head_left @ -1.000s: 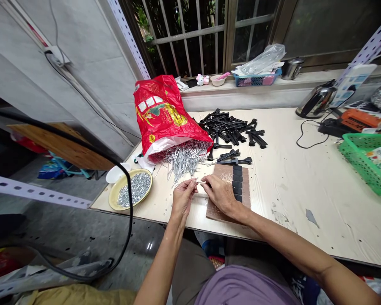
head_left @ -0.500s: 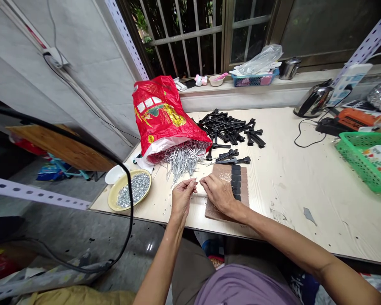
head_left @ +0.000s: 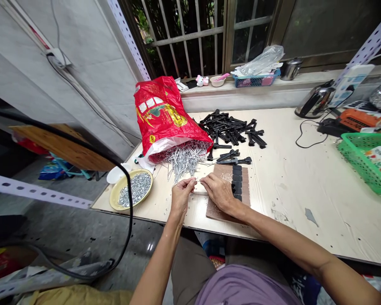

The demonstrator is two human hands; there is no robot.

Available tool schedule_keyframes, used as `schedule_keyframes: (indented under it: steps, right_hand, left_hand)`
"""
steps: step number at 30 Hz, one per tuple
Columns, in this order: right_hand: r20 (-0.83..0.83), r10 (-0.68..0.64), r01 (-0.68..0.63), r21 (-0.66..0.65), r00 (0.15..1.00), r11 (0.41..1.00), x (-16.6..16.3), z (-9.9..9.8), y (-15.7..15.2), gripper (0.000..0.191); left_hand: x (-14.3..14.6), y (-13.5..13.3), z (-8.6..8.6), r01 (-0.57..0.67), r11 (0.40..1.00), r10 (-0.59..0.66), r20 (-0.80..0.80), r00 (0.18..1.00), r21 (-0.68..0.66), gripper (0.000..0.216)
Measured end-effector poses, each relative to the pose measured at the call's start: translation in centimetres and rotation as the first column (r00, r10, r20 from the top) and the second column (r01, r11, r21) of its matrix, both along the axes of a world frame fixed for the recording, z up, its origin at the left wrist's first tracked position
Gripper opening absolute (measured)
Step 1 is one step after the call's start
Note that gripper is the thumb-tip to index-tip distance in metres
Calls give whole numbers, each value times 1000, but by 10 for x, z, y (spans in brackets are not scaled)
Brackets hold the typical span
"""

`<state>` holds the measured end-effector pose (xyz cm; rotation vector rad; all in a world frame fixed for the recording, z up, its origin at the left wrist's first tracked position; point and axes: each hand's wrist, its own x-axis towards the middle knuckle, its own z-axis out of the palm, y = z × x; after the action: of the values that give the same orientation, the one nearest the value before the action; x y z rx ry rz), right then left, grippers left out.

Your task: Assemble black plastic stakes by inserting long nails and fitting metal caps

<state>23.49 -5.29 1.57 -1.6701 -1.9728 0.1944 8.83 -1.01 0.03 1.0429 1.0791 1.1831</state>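
My left hand and my right hand meet fingertip to fingertip near the table's front edge, both pinched on a thin metal nail between them. My right hand rests over a brown board that carries a row of black plastic pieces. Just beyond my fingers a pile of loose nails spills from a red plastic bag. A heap of black plastic parts lies further back.
A yellow dish of small metal bits sits at the table's left corner. A green basket, a kettle with its cord and an orange tool stand at the right. A black cable hangs left of the table.
Both hands have stayed at the same spot, with only small finger movements on the nail. The view shifted slightly.
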Motion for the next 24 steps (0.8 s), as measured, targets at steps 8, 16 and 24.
schedule_keyframes:
  steps: [8,16,24]
  right_hand:
    - [-162,51,-44,51,985,998,24,-4,0,24]
    - [123,-69,58,93,990,994,124,-13,-6,24]
    - [235,77,-99,84,969,991,160,-30,-1,27]
  left_hand:
    - [14,-5,10,117,988,-109,82,991,-105,39]
    - [37,-22,0,85,981,-15,-372,928,174,29]
    - [76,-48,-20,183,945,-18,-514,858,272,26]
